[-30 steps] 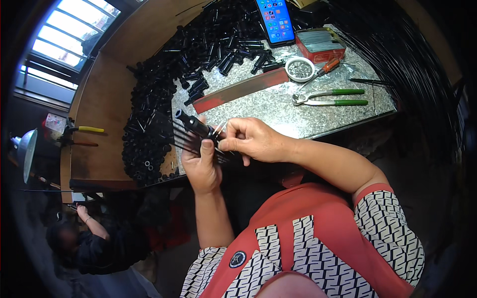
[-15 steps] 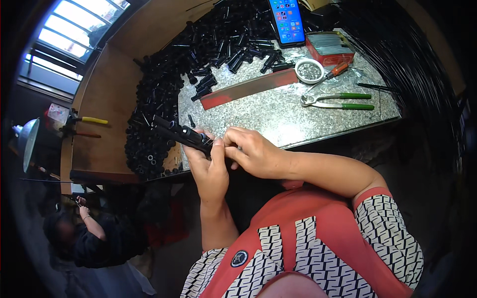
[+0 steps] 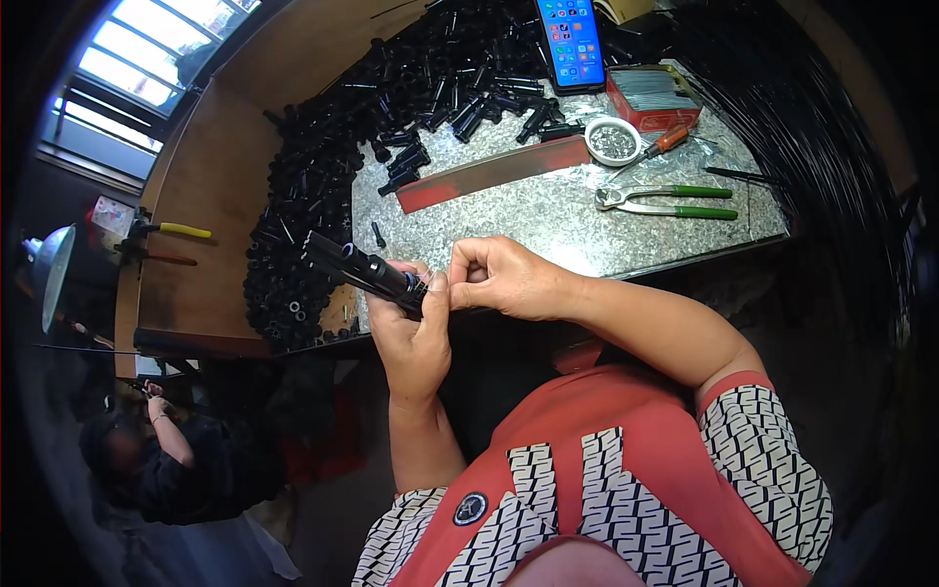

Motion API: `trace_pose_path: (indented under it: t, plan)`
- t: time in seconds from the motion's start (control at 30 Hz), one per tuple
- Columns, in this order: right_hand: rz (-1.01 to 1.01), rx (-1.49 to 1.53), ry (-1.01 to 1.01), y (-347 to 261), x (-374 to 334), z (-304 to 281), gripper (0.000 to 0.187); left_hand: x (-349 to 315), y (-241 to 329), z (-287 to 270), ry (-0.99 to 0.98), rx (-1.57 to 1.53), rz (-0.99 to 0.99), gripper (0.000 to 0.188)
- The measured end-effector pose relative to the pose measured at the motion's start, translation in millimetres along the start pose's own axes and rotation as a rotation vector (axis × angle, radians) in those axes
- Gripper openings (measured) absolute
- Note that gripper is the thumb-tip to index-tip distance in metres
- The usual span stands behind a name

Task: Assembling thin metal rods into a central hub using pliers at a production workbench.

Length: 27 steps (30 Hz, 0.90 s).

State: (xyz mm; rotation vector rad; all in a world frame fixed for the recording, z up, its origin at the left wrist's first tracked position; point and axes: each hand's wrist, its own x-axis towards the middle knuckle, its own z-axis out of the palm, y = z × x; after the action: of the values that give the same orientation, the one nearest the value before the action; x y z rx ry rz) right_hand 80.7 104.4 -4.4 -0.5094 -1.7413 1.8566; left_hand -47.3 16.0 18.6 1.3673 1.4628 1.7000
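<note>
My left hand [image 3: 406,338] is wrapped round several black tube-shaped parts [image 3: 364,268], held in a tilted bundle above the front edge of the stone slab. Its thumb presses near the bundle's lower right end, where thin, pale, wire-like bits show. Close beside that thumb, my right hand [image 3: 501,278] is closed with thumb and forefinger pinched. Whatever lies in that pinch is too small to make out. A single small black part [image 3: 378,235] lies on the slab just beyond the bundle.
A heap of black parts [image 3: 323,176] covers the left and back. A red-edged bar [image 3: 494,174] lies across the stone slab [image 3: 509,230]. Farther right are a white bowl [image 3: 613,142], screwdriver [image 3: 667,141], green-handled pincers [image 3: 675,202], red box [image 3: 650,112] and phone [image 3: 572,44]. Another person [image 3: 186,460] sits lower left.
My right hand has moved slightly right and up, opening a small gap from my left thumb. The bundle in my left hand has shifted a little to the right.
</note>
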Motion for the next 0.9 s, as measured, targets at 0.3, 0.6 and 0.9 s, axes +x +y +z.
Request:
trace_pose_path:
  t: [0.3, 0.6, 0.9]
  plan:
    - [-0.026, -0.055, 0.009, 1, 3, -6, 0.021, 3, -2, 5, -0.002, 0.129, 0.176, 0.022]
    - [-0.146, -0.703, 0.133, -41, -68, -90, 0.026, 3, 4, -14, 0.002, -0.156, -0.050, 0.024]
    - [0.123, -1.452, 0.407, -54, -145, -172, 0.024, 10, -27, -5, -0.171, -0.618, -0.110, 0.012]
